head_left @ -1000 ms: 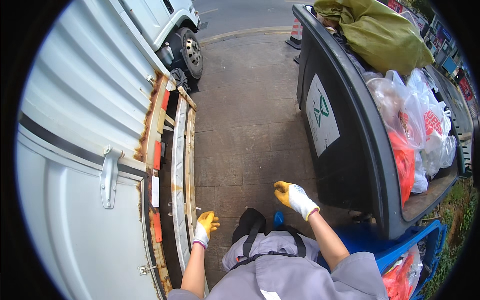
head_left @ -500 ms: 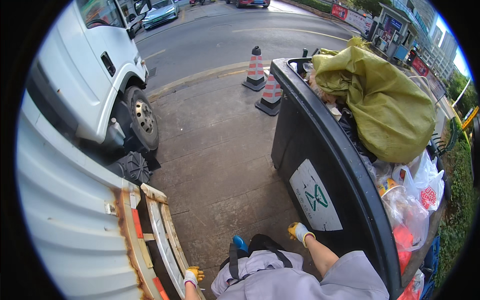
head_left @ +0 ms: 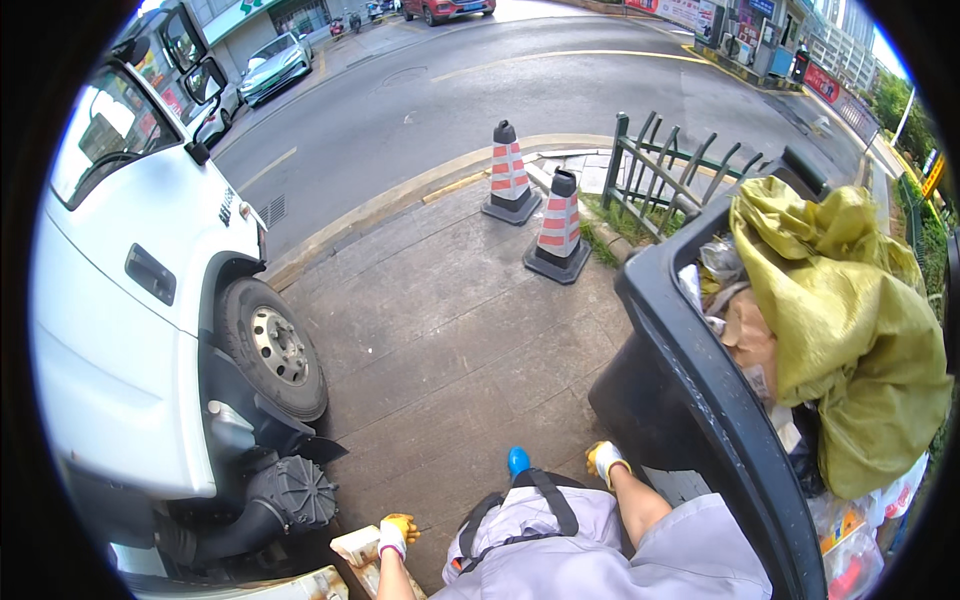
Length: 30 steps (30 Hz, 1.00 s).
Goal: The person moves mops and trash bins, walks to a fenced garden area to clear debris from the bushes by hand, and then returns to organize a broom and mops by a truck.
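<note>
While the yellow-and-white-gloved left hand (head_left: 398, 533) hangs loosely released, the matching right hand (head_left: 606, 461), whose grip I cannot tell, curls beside the boxy black plastic bin (head_left: 650, 392) bearing a crumpled yellow-green sack (head_left: 850, 340).

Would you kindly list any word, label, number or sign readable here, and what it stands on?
Wording is left unquoted.
White truck: dark lettering, too small to read.
Shop sign: cut off, illegible.
Booth sign: too small.
Roadside banners: too small to read.
Yellow sign: too small.
White bag: red print, blurred.
Dark bin: pale label, no legible writing.
</note>
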Each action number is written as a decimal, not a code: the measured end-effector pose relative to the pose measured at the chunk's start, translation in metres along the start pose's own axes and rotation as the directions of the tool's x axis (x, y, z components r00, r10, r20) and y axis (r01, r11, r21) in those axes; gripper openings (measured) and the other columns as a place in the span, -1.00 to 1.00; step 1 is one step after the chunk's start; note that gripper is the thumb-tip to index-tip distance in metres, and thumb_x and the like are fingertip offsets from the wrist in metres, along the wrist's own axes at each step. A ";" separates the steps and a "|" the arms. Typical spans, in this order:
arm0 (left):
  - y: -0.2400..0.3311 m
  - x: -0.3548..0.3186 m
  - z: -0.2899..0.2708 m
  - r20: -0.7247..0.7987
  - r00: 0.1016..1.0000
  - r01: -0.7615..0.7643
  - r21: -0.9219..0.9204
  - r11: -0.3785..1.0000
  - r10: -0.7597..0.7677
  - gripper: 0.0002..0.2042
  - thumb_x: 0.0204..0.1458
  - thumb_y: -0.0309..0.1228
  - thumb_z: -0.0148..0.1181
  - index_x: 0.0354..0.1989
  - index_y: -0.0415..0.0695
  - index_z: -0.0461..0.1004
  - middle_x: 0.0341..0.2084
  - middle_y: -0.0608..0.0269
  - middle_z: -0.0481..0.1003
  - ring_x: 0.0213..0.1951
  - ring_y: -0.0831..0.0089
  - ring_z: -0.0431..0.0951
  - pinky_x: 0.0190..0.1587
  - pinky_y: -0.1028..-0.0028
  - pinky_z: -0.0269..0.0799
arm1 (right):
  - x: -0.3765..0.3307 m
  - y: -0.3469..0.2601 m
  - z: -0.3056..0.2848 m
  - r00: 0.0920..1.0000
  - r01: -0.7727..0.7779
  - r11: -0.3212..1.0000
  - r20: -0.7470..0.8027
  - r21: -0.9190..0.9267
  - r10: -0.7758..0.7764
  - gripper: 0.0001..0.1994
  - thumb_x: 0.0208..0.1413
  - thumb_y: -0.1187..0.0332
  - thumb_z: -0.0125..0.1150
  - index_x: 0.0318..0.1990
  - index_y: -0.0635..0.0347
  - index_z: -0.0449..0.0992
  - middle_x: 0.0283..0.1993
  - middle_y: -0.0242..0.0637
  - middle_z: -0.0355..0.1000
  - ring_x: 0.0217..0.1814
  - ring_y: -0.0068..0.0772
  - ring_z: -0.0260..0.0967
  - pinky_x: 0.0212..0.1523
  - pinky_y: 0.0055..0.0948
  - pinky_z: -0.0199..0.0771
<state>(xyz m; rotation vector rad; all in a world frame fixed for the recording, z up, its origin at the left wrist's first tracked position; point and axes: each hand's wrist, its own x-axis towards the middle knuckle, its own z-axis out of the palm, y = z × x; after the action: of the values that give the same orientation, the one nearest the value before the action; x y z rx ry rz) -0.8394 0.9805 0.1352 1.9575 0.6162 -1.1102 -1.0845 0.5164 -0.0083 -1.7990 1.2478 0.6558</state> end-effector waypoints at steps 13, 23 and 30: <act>0.262 0.201 -0.050 -0.090 0.965 0.233 -0.134 0.963 -0.246 -0.79 0.08 -0.36 -0.12 -0.15 -0.09 0.35 -0.51 0.11 0.47 -0.59 0.18 0.49 -0.64 0.28 0.35 | 0.157 -0.479 -0.163 0.895 0.443 0.851 -0.085 0.282 -0.438 -0.69 0.00 0.31 0.02 -0.08 0.16 0.45 -0.09 -0.15 0.44 -0.07 -0.21 0.40 -0.08 -0.43 0.36; 0.694 0.326 -0.010 -0.086 0.995 -0.057 -0.131 0.990 0.046 -0.88 0.00 -0.52 -0.02 -0.29 -0.06 0.36 -0.59 0.26 0.42 -0.74 0.42 0.38 -0.76 0.47 0.21 | 0.318 -0.399 -0.295 0.914 -0.368 0.479 0.218 0.796 0.341 -0.73 0.11 0.29 -0.12 -0.09 0.24 0.28 -0.19 0.04 0.40 -0.34 0.06 0.41 -0.37 -0.01 0.35; 0.932 0.443 0.056 -0.093 0.990 -0.105 -0.001 0.994 0.105 -0.82 -0.06 -0.38 0.12 -0.25 -0.05 0.37 -0.51 0.25 0.45 -0.62 0.32 0.43 -0.60 0.32 0.31 | 0.438 -0.496 -0.339 0.857 -0.498 0.616 0.238 0.611 0.457 -0.77 0.06 0.30 -0.11 -0.35 0.23 0.46 -0.38 -0.10 0.46 -0.40 -0.13 0.44 -0.45 -0.20 0.42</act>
<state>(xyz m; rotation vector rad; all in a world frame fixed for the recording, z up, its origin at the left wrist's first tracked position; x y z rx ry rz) 0.0242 0.4147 0.1018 2.0215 0.5581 -0.9563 -0.4747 0.0910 -0.0104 -0.8439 1.6808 0.4526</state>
